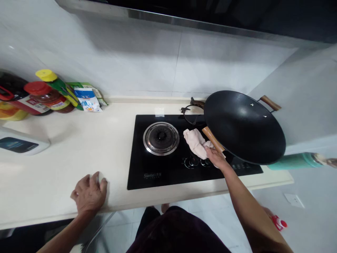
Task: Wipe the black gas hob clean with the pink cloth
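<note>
My right hand is closed on a pale pink cloth, which lies bunched on the black glass cooktop. Right above that hand is the wooden handle of a big black wok. The wok sits tilted over the right side of the cooktop, and whatever lies beneath it is hidden. To the left of the cloth shows a burner with a metal ring. My left hand rests on the white counter near its front edge, fingers apart and holding nothing.
A dark pot stand leans behind the wok. Seasoning bottles, including a red-capped jar, and a white-blue packet line the back left. A white bottle lies at left. The range hood overhangs; a teal cylinder is at right.
</note>
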The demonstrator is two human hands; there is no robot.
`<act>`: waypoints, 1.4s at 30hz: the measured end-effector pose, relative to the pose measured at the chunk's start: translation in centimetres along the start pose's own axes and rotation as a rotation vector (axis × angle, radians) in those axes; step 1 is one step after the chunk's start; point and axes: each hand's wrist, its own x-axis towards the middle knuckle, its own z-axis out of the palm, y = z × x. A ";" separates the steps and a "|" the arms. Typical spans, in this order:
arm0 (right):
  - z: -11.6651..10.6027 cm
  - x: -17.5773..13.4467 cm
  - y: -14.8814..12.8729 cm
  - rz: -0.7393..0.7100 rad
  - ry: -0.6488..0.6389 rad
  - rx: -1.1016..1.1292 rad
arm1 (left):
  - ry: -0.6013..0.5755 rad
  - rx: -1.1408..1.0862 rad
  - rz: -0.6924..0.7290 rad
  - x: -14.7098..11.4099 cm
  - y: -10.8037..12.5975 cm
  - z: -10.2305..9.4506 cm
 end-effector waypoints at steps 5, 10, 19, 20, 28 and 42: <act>-0.3 -0.1 -1.8 -0.097 -0.149 0.078 | -0.001 -0.002 0.004 -0.1 0.1 -0.2; -0.2 -0.4 -2.0 -0.218 -0.249 0.158 | 0.006 0.004 0.004 0.0 -0.2 0.0; -0.2 0.4 2.0 -0.044 -0.046 0.237 | 0.022 -0.015 0.013 0.0 0.0 -0.1; -0.3 0.3 2.7 -0.030 -0.008 0.238 | 0.025 -0.014 0.018 0.0 0.0 0.0; 0.5 -3.5 6.5 0.068 0.126 0.369 | 0.008 -0.016 0.020 0.2 -0.4 0.2; 7.4 -11.0 5.1 0.208 0.143 0.909 | -0.001 -0.014 -0.009 0.2 -0.2 0.1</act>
